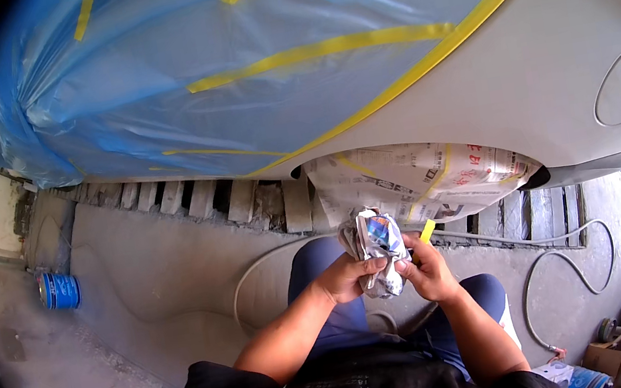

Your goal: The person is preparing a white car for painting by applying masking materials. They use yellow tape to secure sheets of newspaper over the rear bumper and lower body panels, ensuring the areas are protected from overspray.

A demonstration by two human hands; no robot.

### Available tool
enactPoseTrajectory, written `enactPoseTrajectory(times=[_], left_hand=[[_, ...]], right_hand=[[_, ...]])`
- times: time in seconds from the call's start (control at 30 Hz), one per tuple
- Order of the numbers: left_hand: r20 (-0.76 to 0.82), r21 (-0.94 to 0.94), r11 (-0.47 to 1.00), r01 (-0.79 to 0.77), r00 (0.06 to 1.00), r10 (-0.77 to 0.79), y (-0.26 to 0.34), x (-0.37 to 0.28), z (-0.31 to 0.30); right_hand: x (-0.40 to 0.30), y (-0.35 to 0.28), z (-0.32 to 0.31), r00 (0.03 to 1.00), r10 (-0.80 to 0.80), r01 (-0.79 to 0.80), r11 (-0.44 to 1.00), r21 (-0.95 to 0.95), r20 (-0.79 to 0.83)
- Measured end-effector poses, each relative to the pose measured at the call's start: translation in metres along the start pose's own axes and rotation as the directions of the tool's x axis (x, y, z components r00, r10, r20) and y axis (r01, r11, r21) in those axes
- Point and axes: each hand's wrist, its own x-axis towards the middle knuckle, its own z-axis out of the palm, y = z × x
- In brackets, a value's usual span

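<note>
Both hands grip a crumpled bundle of printed newspaper (380, 244) in front of my knees. My left hand (350, 276) holds its left side, thumb across the front. My right hand (428, 266) pinches the right side, and a strip of yellow masking tape (428, 231) sticks up beside its fingers. Whether anything is wrapped inside the bundle is hidden. Just beyond, sheets of newspaper (405, 179) cover the wheel arch of a grey car body (512, 83). Blue plastic masking film (248, 106), edged with yellow tape (381, 99), covers the panel to the left.
A floor grating (241, 200) runs beneath the car. A pale hose (526, 306) curls over the concrete floor (157, 267) at both sides. To the left stands a blue can (59, 291); a cardboard box (607, 353) with mixed items sits at the lower right.
</note>
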Motion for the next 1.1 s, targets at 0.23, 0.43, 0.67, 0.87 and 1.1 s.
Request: enactPoseTrajectory(times=[0.23, 0.43, 0.67, 0.87, 1.1], left_hand=[[-0.111, -0.080, 0.977, -0.195, 0.976, 0.186, -0.001, 0.012, -0.063], [-0.098, -0.350, 0.899, -0.265, 0.964, 0.246, 0.025, 0.034, -0.117], [-0.106, -0.379, 0.813, -0.443, 0.893, 0.437, 0.054, 0.094, -0.159], [-0.140, -0.508, 0.707, -0.492, 0.857, 0.496, 0.061, 0.109, -0.173], [-0.300, -0.479, 0.674, -0.562, 0.827, 0.476, 0.062, 0.113, -0.183]], right_hand=[[0.052, 0.012, 0.014, 0.965, -0.257, 0.209, 0.636, -0.743, 0.051], [0.103, -0.002, -0.005, 0.909, -0.375, -0.150, 0.115, -0.982, -0.183], [0.125, 0.021, -0.020, 0.934, -0.292, -0.211, 0.024, -0.977, -0.208], [0.122, 0.020, -0.027, 0.954, -0.234, -0.185, 0.036, -0.982, -0.188], [0.122, 0.016, -0.028, 0.965, -0.169, -0.196, 0.035, -0.980, -0.199]])
